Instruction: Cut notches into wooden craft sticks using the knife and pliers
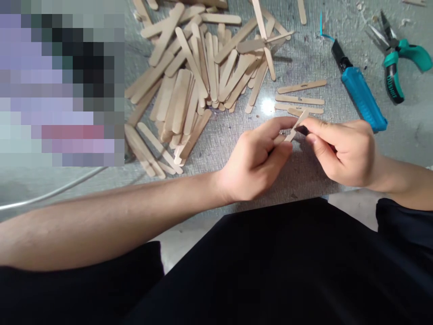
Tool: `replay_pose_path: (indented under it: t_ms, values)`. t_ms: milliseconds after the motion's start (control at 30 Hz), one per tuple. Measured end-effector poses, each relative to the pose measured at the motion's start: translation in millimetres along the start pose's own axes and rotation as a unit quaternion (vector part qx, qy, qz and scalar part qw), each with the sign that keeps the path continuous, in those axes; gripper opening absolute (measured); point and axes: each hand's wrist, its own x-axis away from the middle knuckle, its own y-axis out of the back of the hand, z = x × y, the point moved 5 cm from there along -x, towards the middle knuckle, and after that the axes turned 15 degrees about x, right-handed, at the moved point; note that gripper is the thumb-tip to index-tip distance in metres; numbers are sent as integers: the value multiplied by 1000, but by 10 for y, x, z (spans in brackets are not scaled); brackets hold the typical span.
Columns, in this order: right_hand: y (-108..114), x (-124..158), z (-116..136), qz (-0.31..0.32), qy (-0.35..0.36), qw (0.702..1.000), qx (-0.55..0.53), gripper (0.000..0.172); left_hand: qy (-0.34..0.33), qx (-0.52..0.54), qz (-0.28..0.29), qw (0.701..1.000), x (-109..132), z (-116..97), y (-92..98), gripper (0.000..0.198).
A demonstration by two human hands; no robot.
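Note:
My left hand [259, 158] is closed, pinching a wooden craft stick [293, 130] between thumb and fingers. The stick slants up to the right and has a small nick near its middle. My right hand [345, 149] is closed too, its thumb and forefinger around a small dark, flat piece [302, 129] that looks like a blade, close against the stick. Most of that piece is hidden by the fingers. Just beyond both hands lie several craft sticks [300, 99] in a row, with small cuts near their middles.
A large loose pile of craft sticks [182, 99] spreads at the back left. Some sticks joined crosswise [265, 40] stand at its right side. To the right lie a blue-handled tool with a black tip [363, 97] and teal-and-black long-nose pliers [394, 56]. A white cable [57, 192] runs at left.

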Motion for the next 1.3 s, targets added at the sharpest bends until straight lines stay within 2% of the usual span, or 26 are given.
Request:
replay_pose_path:
  t_ms: [133,300,467,767,1300]
  values:
    - [-4,5,5,-18,22,999,19,32,-15,39,21,999,4,28,6,37]
    - [-39,51,32,-58,85,993,66,33,-14,29,12,999,-14,13,-4,29]
    - [-59,80,32,-66,113,985,111,32,-48,33,21,998,-29,4,-17,35]
    - [-26,69,69,-81,99,989,81,21,-25,8,22,999,-29,7,-11,39]
    - [-36,63,105,-68,69,992,81,25,-6,8,16,1000,-17,31,-3,40]
